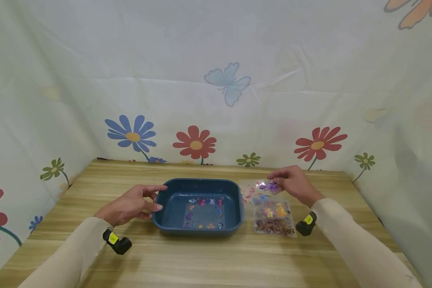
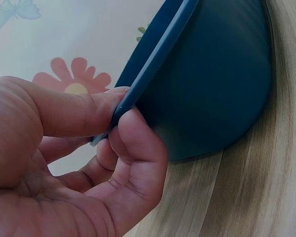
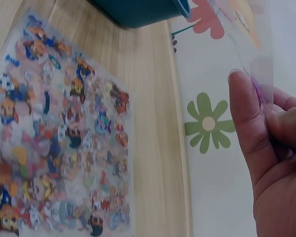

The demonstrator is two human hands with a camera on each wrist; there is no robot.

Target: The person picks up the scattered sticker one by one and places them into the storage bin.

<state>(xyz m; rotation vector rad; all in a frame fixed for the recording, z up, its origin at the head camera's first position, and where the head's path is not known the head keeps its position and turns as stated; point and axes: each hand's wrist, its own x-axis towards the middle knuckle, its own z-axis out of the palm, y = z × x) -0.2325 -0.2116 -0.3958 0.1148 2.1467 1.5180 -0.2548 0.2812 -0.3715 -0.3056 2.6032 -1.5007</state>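
Note:
My left hand is at the left end of a dark blue plastic basin. In the left wrist view, its thumb and curled forefinger pinch the basin's rim. Inside the basin lies a clear sheet with small colourful stickers around its edges. To the right of the basin, my right hand pinches a clear sticker sheet by its edge, near a purple figure. The right wrist view shows this transparent film between thumb and fingers.
More cartoon sticker sheets lie on the wooden table, right of the basin; the right wrist view shows one densely printed sheet close up. A flowered curtain hangs behind the table and along both sides.

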